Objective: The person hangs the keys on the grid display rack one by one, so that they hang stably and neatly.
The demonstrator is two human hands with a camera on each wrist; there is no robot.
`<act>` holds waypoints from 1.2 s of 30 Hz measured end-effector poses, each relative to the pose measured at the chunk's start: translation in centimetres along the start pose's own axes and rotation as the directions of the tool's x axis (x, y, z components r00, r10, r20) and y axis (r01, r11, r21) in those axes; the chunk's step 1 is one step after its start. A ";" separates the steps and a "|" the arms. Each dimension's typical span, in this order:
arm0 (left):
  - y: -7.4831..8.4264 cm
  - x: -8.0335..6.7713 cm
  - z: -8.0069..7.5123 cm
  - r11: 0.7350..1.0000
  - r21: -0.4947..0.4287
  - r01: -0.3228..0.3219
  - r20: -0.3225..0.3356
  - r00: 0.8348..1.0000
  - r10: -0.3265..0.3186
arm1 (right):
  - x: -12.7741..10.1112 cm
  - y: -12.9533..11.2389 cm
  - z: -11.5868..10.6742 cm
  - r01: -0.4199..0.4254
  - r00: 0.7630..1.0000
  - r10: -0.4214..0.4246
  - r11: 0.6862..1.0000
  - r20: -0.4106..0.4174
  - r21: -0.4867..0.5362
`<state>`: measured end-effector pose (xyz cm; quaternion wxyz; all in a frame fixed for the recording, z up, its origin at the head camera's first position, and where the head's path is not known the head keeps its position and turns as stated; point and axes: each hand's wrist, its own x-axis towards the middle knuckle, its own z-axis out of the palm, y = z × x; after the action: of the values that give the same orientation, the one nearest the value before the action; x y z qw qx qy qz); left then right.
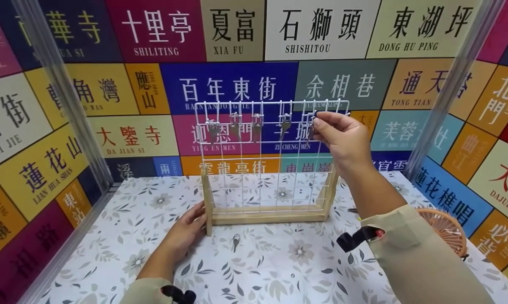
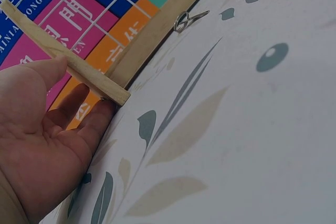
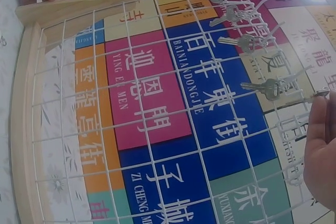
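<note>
The key (image 1: pixel 313 128) is small, rigid metal: light, hard and likely slick, so it is best taken by its flat head, leaving the ring end free. It sits at the top right of the wire rack (image 1: pixel 254 169), at a hook in the upper row, just right of four other hanging keys (image 1: pixel 254 124).

The right hand (image 1: pixel 342 141) is raised to that row, forearm angled up from the lower right. Its fingers (image 1: pixel 321 124) are curled and pinch the key at the hook; the right wrist view shows only the palm edge and the key tip (image 3: pixel 321 94).

The left hand (image 1: pixel 188 230) lies low on the counter (image 1: pixel 279 270). Its fingers (image 2: pixel 73 103) are straight and relaxed, resting against the wooden foot (image 2: pixel 68 61) of the rack's left post, grasping nothing.

The rack is a light wire grid in a wooden frame and would probably tip if pulled at the top. A spare key (image 1: pixel 235 241) lies on the counter in front of the base.
</note>
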<state>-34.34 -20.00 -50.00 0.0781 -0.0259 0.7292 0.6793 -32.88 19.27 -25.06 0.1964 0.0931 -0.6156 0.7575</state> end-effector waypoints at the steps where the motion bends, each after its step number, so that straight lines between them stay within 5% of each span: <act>1: 0.0 0.0 0.0 1.000 0.007 0.000 -0.001 1.000 0.000 | 0.0 0.0 0.0 -0.003 1.000 0.003 1.000 -0.009 0.003; 10: 0.1 -0.2 0.0 1.000 0.024 0.010 -0.011 1.000 -0.010 | -0.1 0.5 0.5 0.010 0.999 -0.009 1.000 -0.041 0.026; 19: -0.4 -0.1 0.0 0.999 0.006 -0.053 0.002 0.999 0.053 | -0.2 1.4 1.8 0.079 0.990 -0.070 0.995 -0.126 0.066; 27: -0.2 -0.2 0.0 0.999 0.021 -0.026 -0.005 1.000 0.026 | 0.0 1.7 2.8 0.082 0.979 -0.073 0.996 -0.192 0.038; 36: 0.1 -0.2 0.1 1.000 0.012 -0.020 0.001 1.000 0.019 | -0.3 2.9 2.9 0.044 0.983 -0.052 0.998 -0.176 -0.051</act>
<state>-34.12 -19.93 -49.90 0.0720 -0.0180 0.7334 0.6757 -34.06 15.97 -27.15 0.2707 0.0356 -0.6108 0.7433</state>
